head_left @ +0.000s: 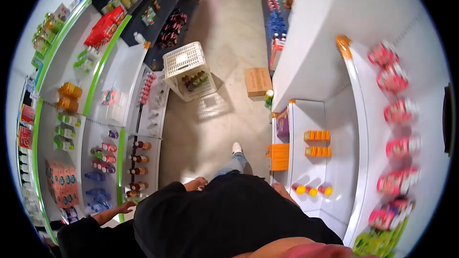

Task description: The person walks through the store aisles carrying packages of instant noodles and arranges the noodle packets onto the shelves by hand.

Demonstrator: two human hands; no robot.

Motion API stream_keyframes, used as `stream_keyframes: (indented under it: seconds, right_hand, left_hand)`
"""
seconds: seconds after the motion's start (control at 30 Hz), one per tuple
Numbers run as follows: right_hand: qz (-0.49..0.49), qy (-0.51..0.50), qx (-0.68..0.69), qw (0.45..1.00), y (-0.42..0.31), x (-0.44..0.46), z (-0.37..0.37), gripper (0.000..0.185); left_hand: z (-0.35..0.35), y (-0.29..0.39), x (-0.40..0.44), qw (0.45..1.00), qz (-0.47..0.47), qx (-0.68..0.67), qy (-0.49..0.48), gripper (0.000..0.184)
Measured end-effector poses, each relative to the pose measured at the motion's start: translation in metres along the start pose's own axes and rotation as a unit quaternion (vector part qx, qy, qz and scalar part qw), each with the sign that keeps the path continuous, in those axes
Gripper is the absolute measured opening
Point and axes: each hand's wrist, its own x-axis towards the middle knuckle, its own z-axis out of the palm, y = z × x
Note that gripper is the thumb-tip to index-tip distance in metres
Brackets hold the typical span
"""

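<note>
Yellow-capped bottles (311, 191) near right hand (282, 191); white crate (180, 60), carton (258, 82) in aisle (210, 136)

1. We have left shelves (129, 67) on one side, right shelves (306, 114) on the other, the floor (224, 114) between.
2. Before us, a crate (184, 60) with bottles (195, 80) inside sits left of a carton (258, 81).
3. On our right, three capped containers (311, 191) sit nearer than small boxes (317, 152).

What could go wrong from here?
Trip: the crate and carton sit on the floor ahead, so walking on might catch a foot.
Knock: the right hand appears close to the yellow-capped bottles and could brush them.
Bump: another person's hand is near the brown bottles; one may topple.
</note>
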Motion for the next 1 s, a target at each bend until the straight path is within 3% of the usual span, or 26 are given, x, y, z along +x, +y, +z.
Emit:
stream_keyframes:
  seconds: [0.03,0.17,0.2,0.23,0.3,0.37,0.47,0.5,0.63,0.73,0.8,0.87,0.93,0.97,1.0]
  right_hand:
    - [0.118,0.013,0.172,0.978,-0.031,0.004,-0.012,0.026]
    - [0.239,-0.061,0.09,0.965,-0.102,0.084,-0.095,0.028]
    - [0.162,-0.019,0.032,0.986,-0.083,0.125,-0.114,0.028]
    - [0.085,0.02,-0.023,0.996,-0.063,0.16,-0.126,0.027]
    - [0.189,0.132,0.179,0.956,-0.148,0.185,-0.184,0.024]
    - [0.116,0.213,0.312,0.919,-0.203,0.218,-0.22,0.025]
    - [0.127,0.189,0.328,0.917,-0.253,0.266,-0.259,0.024]
    - [0.12,0.177,0.33,0.92,-0.236,0.292,-0.259,0.024]
    - [0.164,0.077,0.24,0.954,-0.236,0.35,-0.273,0.024]
    - [0.141,0.0,0.064,0.988,-0.224,0.384,-0.299,0.027]
    - [0.123,-0.039,-0.037,0.991,-0.224,0.408,-0.323,0.03]
    - [0.072,-0.082,-0.202,0.973,-0.242,0.438,-0.363,0.034]
    - [0.005,-0.094,-0.393,0.915,-0.262,0.494,-0.409,0.038]
    - [0.005,-0.08,-0.407,0.91,-0.267,0.522,-0.427,0.036]
    - [0.006,-0.066,-0.42,0.905,-0.278,0.548,-0.447,0.034]
  left_hand:
    - [-0.014,-0.004,0.019,1.0,0.0,-0.008,-0.012,0.035]
    - [-0.093,0.05,0.084,0.996,0.078,-0.026,0.034,0.036]
    - [-0.116,0.082,0.08,0.993,0.087,-0.038,0.069,0.035]
    - [-0.141,0.096,0.11,0.978,0.184,-0.066,0.068,0.036]
    - [-0.192,0.15,0.127,0.972,0.208,-0.019,0.11,0.035]
    - [-0.244,0.212,0.142,0.964,0.234,-0.008,0.125,0.036]
    - [-0.313,0.302,0.161,0.94,0.291,-0.063,0.165,0.035]
    - [-0.334,0.326,0.178,0.938,0.299,-0.071,0.159,0.036]
    - [-0.434,0.42,0.177,0.92,0.349,-0.098,0.148,0.036]
    - [-0.508,0.442,0.232,0.881,0.376,-0.235,0.166,0.033]
    - [-0.547,0.453,0.229,0.891,0.282,-0.307,0.178,0.035]
    - [-0.595,0.452,0.246,0.933,0.272,-0.191,0.137,0.041]
    - [-0.629,0.454,0.255,0.908,0.31,-0.066,0.273,0.045]
    - [-0.643,0.458,0.247,0.932,0.231,-0.152,0.236,0.049]
    - [-0.646,0.453,0.251,0.919,0.217,-0.188,0.271,0.05]
